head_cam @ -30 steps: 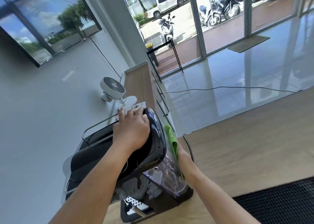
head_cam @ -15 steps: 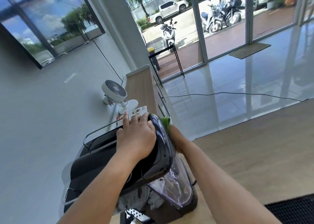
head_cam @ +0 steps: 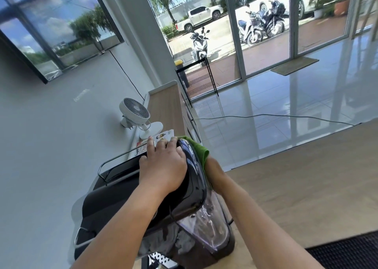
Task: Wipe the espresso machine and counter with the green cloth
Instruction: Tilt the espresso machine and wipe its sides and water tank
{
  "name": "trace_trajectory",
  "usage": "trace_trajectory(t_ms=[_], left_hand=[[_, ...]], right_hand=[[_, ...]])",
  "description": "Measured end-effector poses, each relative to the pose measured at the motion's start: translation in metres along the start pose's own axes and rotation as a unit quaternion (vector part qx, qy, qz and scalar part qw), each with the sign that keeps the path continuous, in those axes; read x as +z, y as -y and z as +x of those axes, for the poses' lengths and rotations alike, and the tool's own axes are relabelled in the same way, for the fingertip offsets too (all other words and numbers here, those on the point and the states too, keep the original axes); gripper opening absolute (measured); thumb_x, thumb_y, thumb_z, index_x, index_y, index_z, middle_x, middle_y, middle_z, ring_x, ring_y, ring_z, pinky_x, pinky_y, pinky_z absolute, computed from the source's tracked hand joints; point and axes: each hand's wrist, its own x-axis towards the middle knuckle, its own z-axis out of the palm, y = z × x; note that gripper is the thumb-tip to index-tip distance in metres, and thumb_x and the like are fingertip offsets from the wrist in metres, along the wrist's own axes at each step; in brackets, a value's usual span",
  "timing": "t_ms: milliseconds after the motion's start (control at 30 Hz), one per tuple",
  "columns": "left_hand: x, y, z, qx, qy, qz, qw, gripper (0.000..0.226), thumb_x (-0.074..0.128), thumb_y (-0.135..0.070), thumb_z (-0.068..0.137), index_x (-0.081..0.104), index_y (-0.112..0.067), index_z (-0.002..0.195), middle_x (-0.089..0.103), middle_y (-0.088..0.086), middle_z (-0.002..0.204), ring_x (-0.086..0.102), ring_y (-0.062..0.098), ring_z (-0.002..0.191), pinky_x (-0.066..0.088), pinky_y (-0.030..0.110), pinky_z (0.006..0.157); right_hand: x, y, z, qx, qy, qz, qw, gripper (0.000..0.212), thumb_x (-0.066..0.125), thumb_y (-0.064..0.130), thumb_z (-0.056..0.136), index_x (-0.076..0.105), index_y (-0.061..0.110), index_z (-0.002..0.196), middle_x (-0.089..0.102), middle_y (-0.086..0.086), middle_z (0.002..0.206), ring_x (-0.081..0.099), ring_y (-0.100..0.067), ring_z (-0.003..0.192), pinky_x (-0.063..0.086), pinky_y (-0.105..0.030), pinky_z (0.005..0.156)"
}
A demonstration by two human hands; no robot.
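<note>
The black espresso machine (head_cam: pixel 190 189) with a clear water tank stands on the wooden counter (head_cam: pixel 296 178) in the lower middle. My left hand (head_cam: pixel 163 164) lies flat on the machine's top, fingers stretched toward its far edge. My right hand (head_cam: pixel 214 171) is against the machine's right side near the top, holding the green cloth (head_cam: pixel 199 149), which drapes over the upper far corner. My right fingers are hidden behind the machine and under the cloth.
A white desk fan (head_cam: pixel 136 113) and a printed leaflet (head_cam: pixel 161 138) sit on the counter beyond the machine. A dark ribbed mat (head_cam: pixel 347 250) lies at the lower right. A cable (head_cam: pixel 266 116) runs across the glossy tiled floor. A black rack (head_cam: pixel 196 78) stands by the glass doors.
My right hand has slid the green cloth up the machine's right side, from halfway down to the top far corner. My left hand has stayed on top of the machine.
</note>
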Motion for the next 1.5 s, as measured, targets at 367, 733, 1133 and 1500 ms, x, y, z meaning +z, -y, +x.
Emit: trace_trajectory(t_ms=[367, 733, 1133, 1500], left_hand=[[-0.005, 0.001, 0.0, -0.004, 0.006, -0.016, 1.0, 0.053, 0.015, -0.033, 0.101, 0.02, -0.028, 0.154, 0.017, 0.0, 0.162, -0.006, 0.024, 0.151, 0.012, 0.053, 0.116], [-0.005, -0.001, 0.0, -0.009, 0.01, -0.023, 1.0, 0.053, 0.015, -0.032, 0.101, 0.021, -0.026, 0.153, 0.016, 0.002, 0.162, -0.005, 0.026, 0.151, 0.011, 0.056, 0.115], [-0.001, 0.005, 0.007, -0.012, -0.017, -0.009, 1.0, 0.053, 0.017, -0.035, 0.098, 0.03, -0.031, 0.15, 0.026, 0.003, 0.158, 0.008, 0.027, 0.149, 0.013, 0.055, 0.117], [-0.003, 0.0, -0.001, -0.003, -0.004, -0.012, 1.0, 0.053, 0.018, -0.032, 0.1, 0.025, -0.028, 0.152, 0.021, 0.006, 0.16, 0.003, 0.028, 0.15, 0.01, 0.054, 0.116]], right_hand=[[-0.008, -0.043, -0.041, 0.088, -0.034, 0.035, 0.995, 0.057, 0.044, 0.061, 0.092, 0.054, 0.029, 0.138, 0.055, -0.003, 0.142, 0.05, -0.025, 0.132, 0.034, -0.049, 0.114], [-0.015, -0.056, -0.027, 0.128, -0.09, -0.005, 0.988, 0.05, 0.048, 0.053, 0.09, 0.068, 0.017, 0.119, 0.064, -0.019, 0.127, 0.061, -0.034, 0.114, 0.041, -0.054, 0.107], [0.089, -0.036, -0.133, -0.283, -0.327, -0.149, 0.89, 0.047, 0.031, 0.037, 0.102, 0.041, 0.019, 0.145, 0.045, 0.002, 0.149, 0.039, -0.012, 0.139, 0.03, -0.034, 0.114], [0.042, -0.173, -0.14, -0.142, -0.383, -0.27, 0.872, 0.052, 0.006, 0.053, 0.101, 0.001, 0.047, 0.152, 0.023, 0.007, 0.159, 0.029, -0.018, 0.145, 0.029, -0.056, 0.111]])
